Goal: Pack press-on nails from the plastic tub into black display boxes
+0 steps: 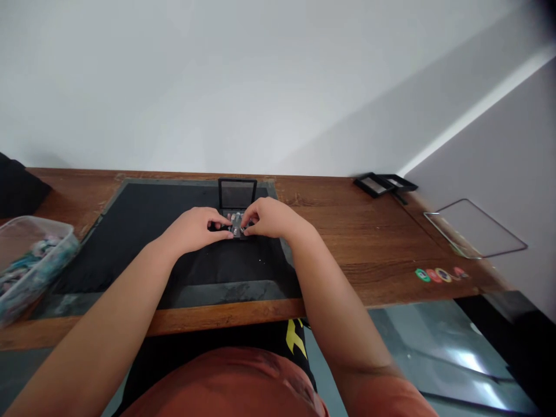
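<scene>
A small black case (238, 236) with its clear-windowed lid (237, 193) raised stands on a dark mat. Several small pale, shiny pieces (235, 218) lie inside it; their kind is too small to tell. At the case's left side, my left hand (196, 231) has thumb and forefinger closed on its edge. My right hand (273, 218) reaches in from the right with fingertips pinched together low over the pieces. Whatever sits between those fingertips is too small to name.
The black mat (130, 231) covers part of the wooden table (343, 231). At left stands a clear plastic tub (65, 231) of small packets, near a black cloth-like item (19, 188). Black frames (373, 184), round stickers (443, 274) and a thin wire-like frame (495, 255) are at right.
</scene>
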{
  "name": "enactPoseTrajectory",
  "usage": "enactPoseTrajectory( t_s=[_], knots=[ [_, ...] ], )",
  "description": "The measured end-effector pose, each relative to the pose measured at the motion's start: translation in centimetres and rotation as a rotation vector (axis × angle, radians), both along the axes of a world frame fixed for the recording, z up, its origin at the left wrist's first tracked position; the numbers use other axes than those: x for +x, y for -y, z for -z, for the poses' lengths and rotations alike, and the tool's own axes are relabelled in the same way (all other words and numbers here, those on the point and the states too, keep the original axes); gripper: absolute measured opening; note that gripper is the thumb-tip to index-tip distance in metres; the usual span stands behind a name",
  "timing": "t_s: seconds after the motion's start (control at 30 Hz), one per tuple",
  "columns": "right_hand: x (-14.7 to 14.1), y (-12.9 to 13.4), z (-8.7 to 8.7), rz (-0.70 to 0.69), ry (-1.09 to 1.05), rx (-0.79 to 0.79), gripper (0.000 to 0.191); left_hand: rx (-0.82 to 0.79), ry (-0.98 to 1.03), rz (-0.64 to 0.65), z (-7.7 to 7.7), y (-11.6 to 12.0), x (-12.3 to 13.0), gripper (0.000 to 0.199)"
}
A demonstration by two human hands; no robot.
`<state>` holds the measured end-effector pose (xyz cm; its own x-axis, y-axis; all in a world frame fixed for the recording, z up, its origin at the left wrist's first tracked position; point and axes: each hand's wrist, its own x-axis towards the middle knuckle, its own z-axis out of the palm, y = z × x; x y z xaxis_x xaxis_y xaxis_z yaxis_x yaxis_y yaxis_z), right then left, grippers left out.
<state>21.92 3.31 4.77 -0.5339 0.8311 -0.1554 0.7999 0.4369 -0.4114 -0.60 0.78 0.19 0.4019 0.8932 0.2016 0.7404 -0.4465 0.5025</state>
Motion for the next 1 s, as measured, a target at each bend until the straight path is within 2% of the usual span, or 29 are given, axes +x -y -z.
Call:
enactPoseTrajectory(
  t_s=[0.27,0.43,0.67,1.0],
  knots=[
    [-0.6,0.2,0.2,-0.02,-0.005,0.023,0.012,-0.002,0.014,0.005,0.3,0.0,0.1,0.028],
    [-0.7,0.3,0.1,-0.03,-0.017,0.038,0.012,-0.058,-0.013,-0.016,0.1,0.1,0.2,0.03],
    [-0.6,0.4,0.0,0.036,0.015,0.03,0.012,-0.068,-0.008,-0.01,0.1,0.1,0.1,0.03],
    [-0.7,0.5,0.3,0.034,0.024,0.06,0.012,-0.233,-0.164,-0.076,-2.5,1.2,0.4,0.045]
  ],
)
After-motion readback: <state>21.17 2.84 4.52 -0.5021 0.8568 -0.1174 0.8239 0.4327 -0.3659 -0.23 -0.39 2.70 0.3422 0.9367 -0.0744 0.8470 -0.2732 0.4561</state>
